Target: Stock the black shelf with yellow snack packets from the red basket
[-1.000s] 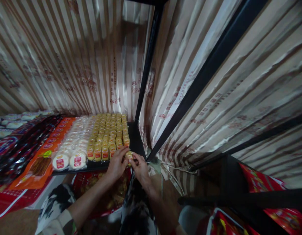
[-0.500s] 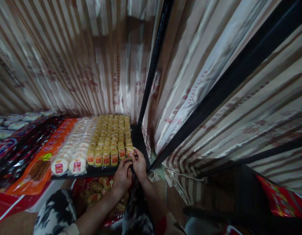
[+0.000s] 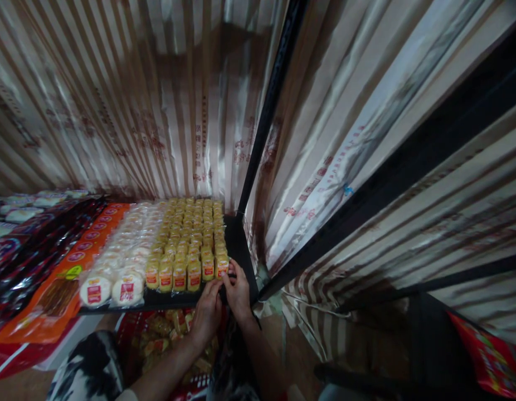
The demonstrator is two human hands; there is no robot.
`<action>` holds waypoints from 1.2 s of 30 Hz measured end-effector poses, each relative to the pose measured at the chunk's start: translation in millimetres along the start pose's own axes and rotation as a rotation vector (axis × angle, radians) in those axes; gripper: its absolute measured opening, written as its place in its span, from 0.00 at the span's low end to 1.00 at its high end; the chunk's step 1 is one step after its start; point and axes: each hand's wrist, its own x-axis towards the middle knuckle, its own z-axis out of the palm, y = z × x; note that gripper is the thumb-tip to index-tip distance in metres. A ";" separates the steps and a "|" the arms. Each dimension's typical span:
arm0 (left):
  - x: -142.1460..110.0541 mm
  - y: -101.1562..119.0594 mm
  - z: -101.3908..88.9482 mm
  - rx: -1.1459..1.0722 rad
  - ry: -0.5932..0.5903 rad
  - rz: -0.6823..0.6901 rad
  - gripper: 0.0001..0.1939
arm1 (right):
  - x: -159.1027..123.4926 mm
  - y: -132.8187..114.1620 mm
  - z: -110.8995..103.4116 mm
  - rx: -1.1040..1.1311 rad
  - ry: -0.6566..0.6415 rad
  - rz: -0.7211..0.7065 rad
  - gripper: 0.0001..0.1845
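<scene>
Right hand (image 3: 238,291) pinching yellow snack packet (image 3: 220,260), red label (image 3: 223,270) showing illegible print, at front row's right end on black shelf (image 3: 236,239), left hand (image 3: 208,311) resting beside, grip unclear, character-printed curtain (image 3: 178,122) hanging behind

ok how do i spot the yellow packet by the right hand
Find the black shelf in front of the pleated curtain, then the block of small yellow packets near its right end. In the front row, go to the packet furthest right. Its neighbours carry the same red label, but only this one has the right hand at its edge.
</scene>
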 end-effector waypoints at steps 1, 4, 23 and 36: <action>0.2 0.7 0.2 -0.007 0.003 -0.003 0.23 | 0.0 0.1 0.4 0.007 0.001 0.005 0.24; 0.8 1.2 1.8 -0.023 0.017 -0.013 0.22 | 0.1 -0.4 1.8 0.031 0.002 0.005 0.23; 2.9 10.4 8.1 -0.145 -0.014 -0.221 0.22 | 25.9 1.5 10.6 0.253 -0.011 0.154 0.32; 4.7 4.4 9.5 -0.253 0.006 -0.241 0.20 | 32.3 -0.4 36.1 0.205 -0.154 0.164 0.41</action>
